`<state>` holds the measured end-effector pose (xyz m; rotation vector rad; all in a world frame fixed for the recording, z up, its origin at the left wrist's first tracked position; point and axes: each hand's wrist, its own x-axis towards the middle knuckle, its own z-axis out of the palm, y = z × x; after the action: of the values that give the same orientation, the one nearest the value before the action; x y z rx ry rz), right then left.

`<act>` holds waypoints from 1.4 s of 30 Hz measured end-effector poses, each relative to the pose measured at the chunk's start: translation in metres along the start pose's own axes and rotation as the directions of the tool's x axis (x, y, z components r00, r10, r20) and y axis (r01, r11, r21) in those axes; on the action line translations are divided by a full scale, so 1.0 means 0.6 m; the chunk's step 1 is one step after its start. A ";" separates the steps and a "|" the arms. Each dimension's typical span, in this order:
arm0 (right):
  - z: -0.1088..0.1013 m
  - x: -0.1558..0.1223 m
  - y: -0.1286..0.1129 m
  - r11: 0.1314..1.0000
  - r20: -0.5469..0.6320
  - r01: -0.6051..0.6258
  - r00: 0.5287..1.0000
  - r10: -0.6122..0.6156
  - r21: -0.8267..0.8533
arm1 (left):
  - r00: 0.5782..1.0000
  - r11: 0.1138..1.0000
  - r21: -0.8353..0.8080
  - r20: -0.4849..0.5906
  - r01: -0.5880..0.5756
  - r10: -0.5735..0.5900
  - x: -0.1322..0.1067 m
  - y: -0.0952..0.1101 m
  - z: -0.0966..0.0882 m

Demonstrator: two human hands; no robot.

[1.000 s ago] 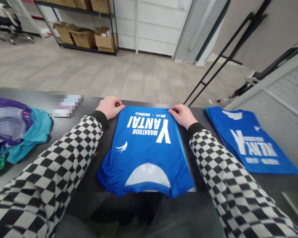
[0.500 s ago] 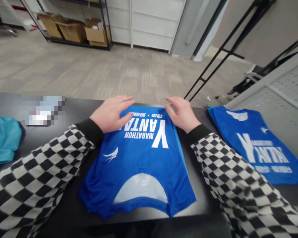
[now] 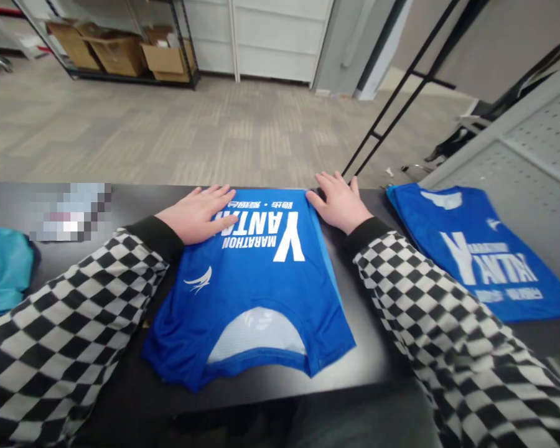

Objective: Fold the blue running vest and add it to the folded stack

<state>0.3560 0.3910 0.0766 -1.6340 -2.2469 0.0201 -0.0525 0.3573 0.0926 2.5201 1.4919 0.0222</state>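
Note:
A blue sports shirt (image 3: 256, 283) with white lettering lies flat on the dark table (image 3: 378, 373), its neckline towards me and its far end close to the table's back edge. My left hand (image 3: 198, 214) rests on the shirt's far left part, fingers spread, covering some of the print. At the far right corner, my right hand (image 3: 338, 202) has its fingers apart, with thumb and palm side by the shirt's edge. Neither hand grips the cloth.
To the right lies another folded blue shirt (image 3: 485, 249), beside a grey perforated panel (image 3: 541, 137). A teal garment (image 3: 4, 267) and a blurred-out item (image 3: 72, 211) are on the left. Beyond the table stands a shelf with cardboard boxes (image 3: 119, 53).
My left hand has flattened onto the shirt, and my right hand's fingers have spread at its far corner. The view has shifted slightly; the shirt's far print shows more.

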 end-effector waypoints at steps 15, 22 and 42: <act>-0.011 0.009 -0.030 0.993 -0.110 -0.003 0.994 0.017 0.122 | 0.921 0.917 0.086 0.063 -0.390 0.385 -0.023 0.106 0.001; -0.005 0.013 -0.030 0.990 -0.132 0.066 0.990 -0.049 0.125 | 0.983 0.984 0.067 -0.099 0.163 -0.156 -0.104 0.095 0.025; 0.035 -0.005 -0.004 0.959 -0.443 0.281 0.865 -0.235 0.041 | 0.872 0.873 -0.177 -0.109 0.455 -0.477 -0.391 0.154 0.052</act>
<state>0.3484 0.3915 0.0567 -1.1319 -2.0510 -0.2670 -0.0830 0.1051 0.1016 2.0198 2.0429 0.2404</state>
